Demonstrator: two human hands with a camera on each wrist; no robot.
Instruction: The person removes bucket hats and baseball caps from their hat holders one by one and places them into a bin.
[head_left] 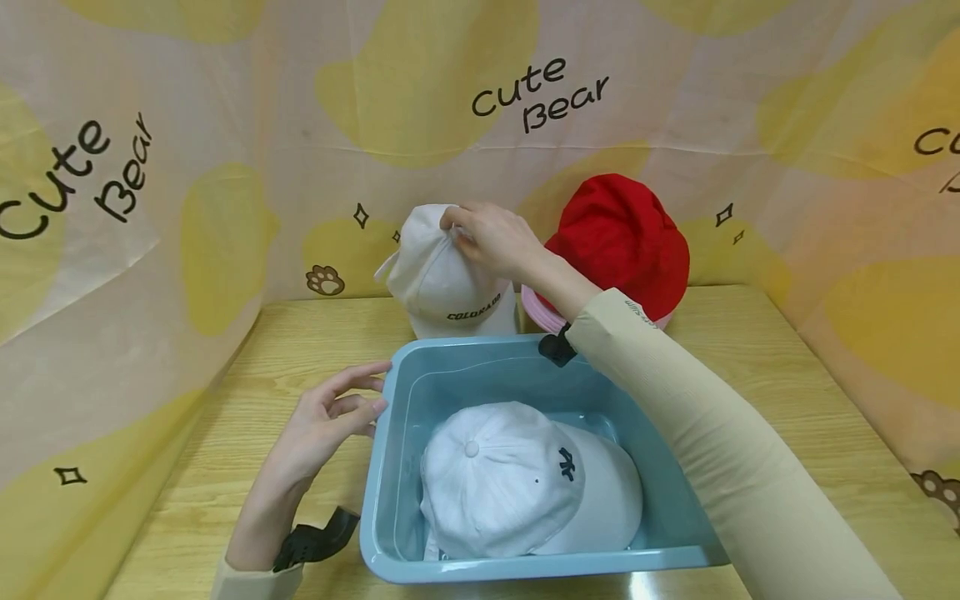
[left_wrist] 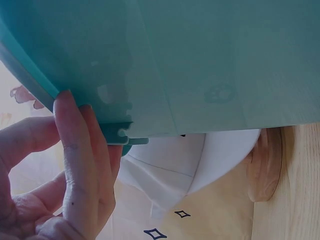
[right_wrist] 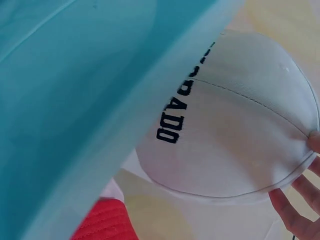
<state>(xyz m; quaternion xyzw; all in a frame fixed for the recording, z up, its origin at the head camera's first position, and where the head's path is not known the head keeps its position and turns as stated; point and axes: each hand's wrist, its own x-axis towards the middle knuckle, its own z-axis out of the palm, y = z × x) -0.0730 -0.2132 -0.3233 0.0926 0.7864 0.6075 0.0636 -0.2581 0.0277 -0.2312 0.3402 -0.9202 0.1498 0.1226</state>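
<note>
The right hand [head_left: 495,240] pinches with its fingers the crown of a white fabric cap with dark COLORADO letters [head_left: 431,279], which is just behind a light-blue rectangular plastic basin [head_left: 378,471]. The left hand [head_left: 326,421] has relaxed fingers, touching the basin near its far left corner. Inside lies a white cap with a dark emblem [head_left: 495,492]. A bright red fabric cap [head_left: 618,242] is at the right, behind the basin, on the wooden desk [head_left: 300,337].

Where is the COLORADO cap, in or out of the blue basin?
Out: the COLORADO cap is behind the blue basin, its crown pinched by the right hand.
</note>
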